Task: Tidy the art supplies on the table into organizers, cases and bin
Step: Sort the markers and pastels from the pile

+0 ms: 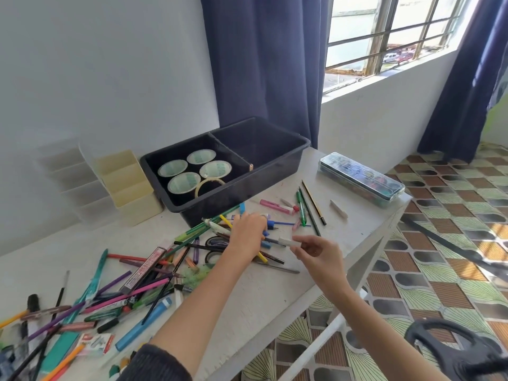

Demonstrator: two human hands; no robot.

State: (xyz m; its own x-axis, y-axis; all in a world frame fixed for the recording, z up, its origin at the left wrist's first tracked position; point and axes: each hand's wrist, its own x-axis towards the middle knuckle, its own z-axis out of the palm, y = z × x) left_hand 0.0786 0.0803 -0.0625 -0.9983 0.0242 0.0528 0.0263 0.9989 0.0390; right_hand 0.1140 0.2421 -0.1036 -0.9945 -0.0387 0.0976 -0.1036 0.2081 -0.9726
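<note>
Pens, pencils and markers (143, 276) lie scattered across the white table (264, 292). My left hand (246, 236) reaches into the pile near the black bin; whether its fingers grip anything is hidden. My right hand (316, 255) hovers just right of it and pinches a small white eraser (288, 241) between thumb and fingertips. The black bin (286, 158) has two compartments; its left one holds several tape rolls (198, 169), the right one looks bare. A clear pencil case (360, 178) lies shut at the table's far right corner.
A cream tiered organizer (129, 185) and a clear one (68, 177) stand against the wall left of the bin. More pencils (310, 207) and a white stick (338, 209) lie between bin and case. The table edge runs diagonally at right, above a patterned floor.
</note>
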